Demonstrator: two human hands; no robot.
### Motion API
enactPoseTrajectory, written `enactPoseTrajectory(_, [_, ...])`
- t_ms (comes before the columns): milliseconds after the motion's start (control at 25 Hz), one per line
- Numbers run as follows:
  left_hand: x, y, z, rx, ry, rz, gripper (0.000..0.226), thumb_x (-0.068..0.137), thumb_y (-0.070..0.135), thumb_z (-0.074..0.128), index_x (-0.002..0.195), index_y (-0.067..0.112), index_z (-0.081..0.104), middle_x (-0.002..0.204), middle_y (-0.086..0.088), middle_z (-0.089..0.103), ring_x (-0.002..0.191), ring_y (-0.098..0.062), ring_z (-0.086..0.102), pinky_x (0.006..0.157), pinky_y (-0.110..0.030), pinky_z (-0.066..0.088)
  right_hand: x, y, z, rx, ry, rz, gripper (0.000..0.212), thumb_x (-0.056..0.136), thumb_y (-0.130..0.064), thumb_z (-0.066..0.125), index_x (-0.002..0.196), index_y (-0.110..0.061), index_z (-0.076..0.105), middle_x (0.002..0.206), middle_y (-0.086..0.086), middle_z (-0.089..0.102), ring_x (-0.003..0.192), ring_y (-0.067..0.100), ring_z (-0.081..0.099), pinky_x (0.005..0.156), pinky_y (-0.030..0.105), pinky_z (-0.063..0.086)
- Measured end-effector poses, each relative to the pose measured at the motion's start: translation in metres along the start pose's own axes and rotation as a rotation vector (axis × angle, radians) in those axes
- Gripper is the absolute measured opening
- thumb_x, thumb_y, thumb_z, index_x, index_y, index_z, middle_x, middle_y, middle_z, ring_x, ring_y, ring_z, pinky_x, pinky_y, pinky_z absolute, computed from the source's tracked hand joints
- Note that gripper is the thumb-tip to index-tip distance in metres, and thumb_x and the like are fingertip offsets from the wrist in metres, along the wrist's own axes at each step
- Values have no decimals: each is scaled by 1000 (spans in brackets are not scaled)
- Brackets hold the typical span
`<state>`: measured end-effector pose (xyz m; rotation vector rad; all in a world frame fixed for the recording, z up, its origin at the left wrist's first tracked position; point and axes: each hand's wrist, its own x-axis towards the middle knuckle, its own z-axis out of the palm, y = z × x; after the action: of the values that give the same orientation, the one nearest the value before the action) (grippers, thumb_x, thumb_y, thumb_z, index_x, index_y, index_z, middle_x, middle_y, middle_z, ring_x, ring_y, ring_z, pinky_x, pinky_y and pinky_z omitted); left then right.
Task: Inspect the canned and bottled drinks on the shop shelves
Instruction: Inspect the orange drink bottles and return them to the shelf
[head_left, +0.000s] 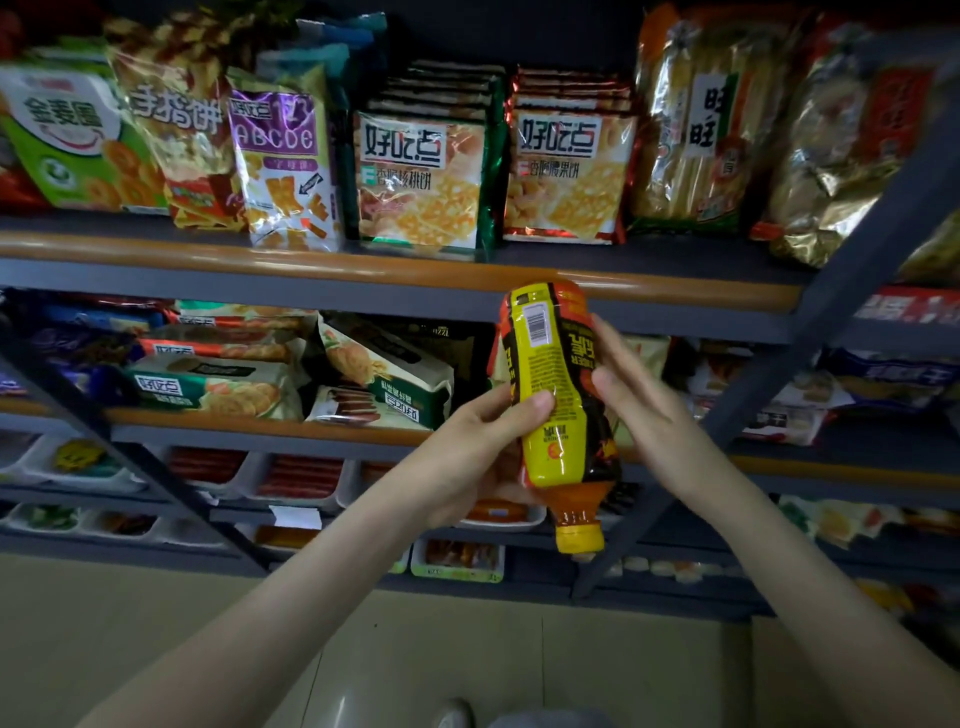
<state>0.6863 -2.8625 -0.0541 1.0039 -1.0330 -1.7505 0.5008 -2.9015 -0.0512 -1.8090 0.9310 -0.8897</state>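
A bottled drink (553, 395) with a yellow, orange and black label is held upside down in front of the shelves, its yellow cap (580, 538) pointing down and its barcode facing me. My left hand (478, 457) grips the bottle from the left, thumb across the yellow label. My right hand (631, 387) touches the bottle's right side with straight fingers. The liquid near the neck looks amber.
Dark metal shelves (395, 273) with orange edge strips carry biscuit bags (421, 182) and rice cracker packs (691, 124) above, cookie packs (208, 387) on the middle level, and trays of packaged snacks (301, 475) lower down. A slanted dark shelf upright (810, 332) runs at the right. Pale tiled floor lies below.
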Motion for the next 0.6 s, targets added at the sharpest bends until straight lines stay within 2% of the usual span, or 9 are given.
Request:
enactPoseTrajectory(80, [4, 7, 4, -17, 20, -48, 47, 78, 43, 58, 117, 18, 59, 92, -4, 74, 82, -23, 71, 59, -37, 60, -2, 7, -11, -372, 37, -225, 60, 97, -13, 49, 147, -36, 27, 152, -23, 24, 143, -1, 20, 116, 20, 19])
enactPoseTrajectory(160, [6, 14, 6, 26, 42, -106, 45, 80, 47, 56, 112, 17, 61, 87, -4, 75, 74, -21, 72, 50, -30, 57, -3, 15, -13, -579, -80, -332, 82, 87, -2, 62, 150, -35, 21, 155, -26, 13, 147, 6, 8, 118, 20, 9])
enactPoseTrajectory(240, [7, 20, 8, 119, 30, -153, 42, 85, 51, 53, 108, 16, 62, 85, -5, 75, 73, -21, 72, 51, -29, 57, -3, 20, -10, -581, -118, -358, 90, 82, -8, 72, 150, -30, 18, 155, -29, 10, 148, 6, 8, 118, 20, 11])
enactPoseTrajectory(360, [5, 25, 10, 228, 20, -197, 44, 92, 54, 45, 102, 15, 63, 81, -7, 75, 71, -20, 72, 56, -30, 59, -5, 22, -7, -521, -42, -399, 83, 82, -29, 73, 148, -22, 24, 154, -31, 12, 146, 5, 17, 117, 20, 17])
enactPoseTrajectory(440, [4, 32, 10, 305, 8, -208, 47, 92, 57, 41, 99, 16, 63, 79, -7, 74, 67, -17, 71, 54, -27, 57, -8, 21, -5, -460, -11, -386, 79, 81, -35, 68, 147, -23, 27, 154, -22, 22, 144, 3, 22, 115, 18, 21])
enactPoseTrajectory(520, [5, 41, 11, 367, 9, -204, 45, 89, 60, 40, 97, 21, 63, 86, -9, 74, 67, -15, 72, 54, -26, 57, -8, 16, -6, -454, 38, -382, 76, 79, -39, 65, 145, -24, 29, 152, -9, 31, 142, 2, 27, 113, 18, 25])
enactPoseTrajectory(600, [6, 51, 11, 441, 21, -183, 51, 82, 66, 41, 99, 23, 63, 91, -10, 74, 71, -15, 73, 56, -28, 57, -6, 9, -7, -452, 91, -389, 75, 79, -39, 66, 144, -22, 32, 149, -4, 36, 139, -1, 31, 112, 18, 28])
